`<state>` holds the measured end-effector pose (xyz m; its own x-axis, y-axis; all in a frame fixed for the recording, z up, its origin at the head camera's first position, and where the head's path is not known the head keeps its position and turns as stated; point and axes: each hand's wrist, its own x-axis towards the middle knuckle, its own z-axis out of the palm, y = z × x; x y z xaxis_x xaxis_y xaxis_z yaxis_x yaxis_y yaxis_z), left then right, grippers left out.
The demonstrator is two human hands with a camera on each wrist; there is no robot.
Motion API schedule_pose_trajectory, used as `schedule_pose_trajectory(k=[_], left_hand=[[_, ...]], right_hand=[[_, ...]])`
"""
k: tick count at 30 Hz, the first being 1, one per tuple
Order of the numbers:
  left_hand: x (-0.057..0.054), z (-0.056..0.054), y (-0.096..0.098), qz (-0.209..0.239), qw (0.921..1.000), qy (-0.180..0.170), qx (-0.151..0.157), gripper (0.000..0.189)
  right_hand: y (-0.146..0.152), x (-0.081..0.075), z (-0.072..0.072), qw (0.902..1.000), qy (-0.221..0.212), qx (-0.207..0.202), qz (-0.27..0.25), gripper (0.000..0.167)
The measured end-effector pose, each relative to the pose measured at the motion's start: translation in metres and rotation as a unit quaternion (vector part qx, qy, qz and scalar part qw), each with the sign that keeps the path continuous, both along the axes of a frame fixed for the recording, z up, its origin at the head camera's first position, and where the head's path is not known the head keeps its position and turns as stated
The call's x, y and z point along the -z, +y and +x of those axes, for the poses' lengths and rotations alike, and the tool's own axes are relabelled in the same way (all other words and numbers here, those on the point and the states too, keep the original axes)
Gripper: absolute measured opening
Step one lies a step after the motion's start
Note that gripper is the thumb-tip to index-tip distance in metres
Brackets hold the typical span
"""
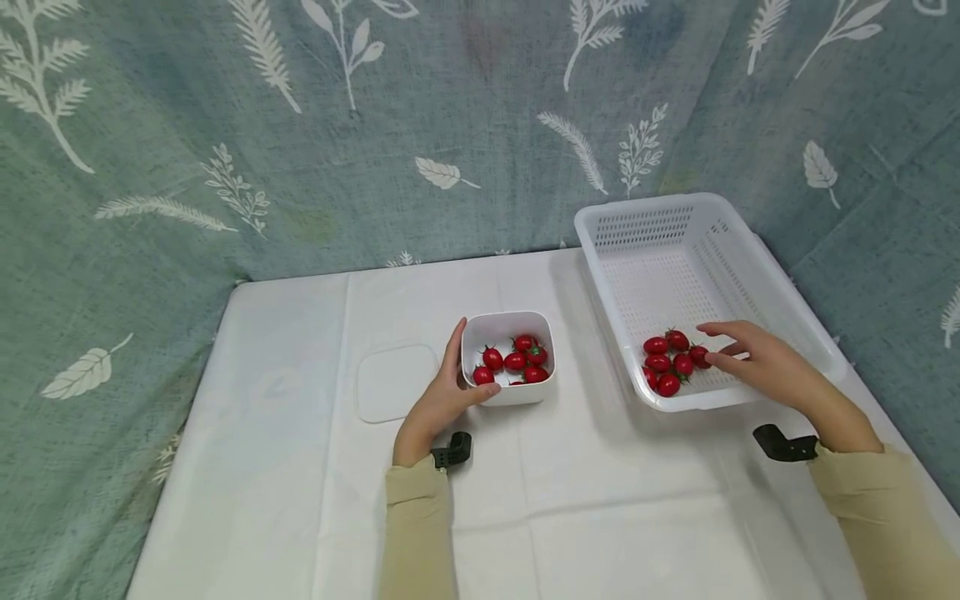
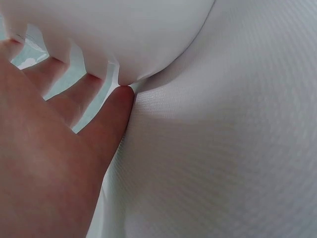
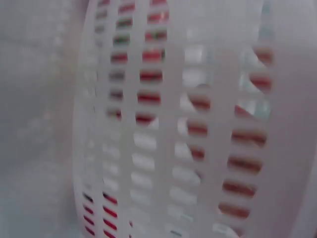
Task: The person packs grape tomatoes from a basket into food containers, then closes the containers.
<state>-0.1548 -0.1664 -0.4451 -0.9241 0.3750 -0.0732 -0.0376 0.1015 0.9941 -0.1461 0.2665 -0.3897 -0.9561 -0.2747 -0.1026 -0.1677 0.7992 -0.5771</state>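
Observation:
My left hand holds a small white square box at its near left corner, fingers along the left side and thumb at the front rim. Several red cherry tomatoes with green stems lie inside it. In the left wrist view, fingertips meet the box's smooth wall. My right hand reaches into a white slotted basket, finger and thumb spread apart. Its thumb is right at a cherry tomato, beside several others. The basket wall partly hides these fingers in the right wrist view.
Left of the box, a flat, translucent square lid lies on the white-covered table. A green leaf-print curtain hangs behind the table and along its sides. The basket stands at the table's back right.

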Motion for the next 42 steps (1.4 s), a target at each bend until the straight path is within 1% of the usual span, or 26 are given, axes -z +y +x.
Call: schedule_pose_trajectory(k=[4,7,11,16,22,27,32,36,39,42], left_hand=[[0.000,0.000,0.000,0.001,1.0000,0.000,0.000,0.098],[-0.001,0.001,0.001,0.003,1.0000,0.000,-0.001,0.098],[-0.001,0.001,0.001,0.003,1.0000,-0.002,-0.004,0.098],[-0.002,0.000,0.001,0.007,1.0000,0.000,-0.002,0.098],[-0.003,0.000,0.001,0.001,1.0000,-0.001,-0.002,0.098],[-0.002,0.001,0.001,0.001,1.0000,-0.004,-0.003,0.098],[0.000,0.002,0.000,-0.002,1.0000,-0.004,-0.004,0.098],[0.004,0.001,-0.002,-0.007,0.9999,-0.004,-0.012,0.098],[0.012,-0.002,-0.002,0.001,0.9999,-0.004,-0.011,0.098],[0.021,-0.006,0.000,0.004,1.0000,0.005,-0.007,0.098]], right_hand=[[0.010,0.001,-0.011,0.9991,-0.034,-0.014,0.022,0.055],[0.016,0.007,-0.022,0.9977,-0.057,-0.016,0.033,0.057],[0.018,0.014,-0.032,0.9951,-0.086,-0.025,0.043,0.056],[0.019,0.016,-0.038,0.9911,-0.116,-0.044,0.048,0.054],[0.017,0.019,-0.043,0.9830,-0.161,-0.067,0.056,0.053],[0.017,0.024,-0.046,0.9786,-0.173,-0.085,0.074,0.049],[0.017,0.029,-0.049,0.9763,-0.168,-0.101,0.093,0.040],[0.015,0.030,-0.050,0.9753,-0.178,-0.092,0.093,0.039],[0.015,0.028,-0.048,0.9755,-0.192,-0.069,0.082,0.041],[0.016,0.024,-0.045,0.9805,-0.172,-0.056,0.078,0.039]])
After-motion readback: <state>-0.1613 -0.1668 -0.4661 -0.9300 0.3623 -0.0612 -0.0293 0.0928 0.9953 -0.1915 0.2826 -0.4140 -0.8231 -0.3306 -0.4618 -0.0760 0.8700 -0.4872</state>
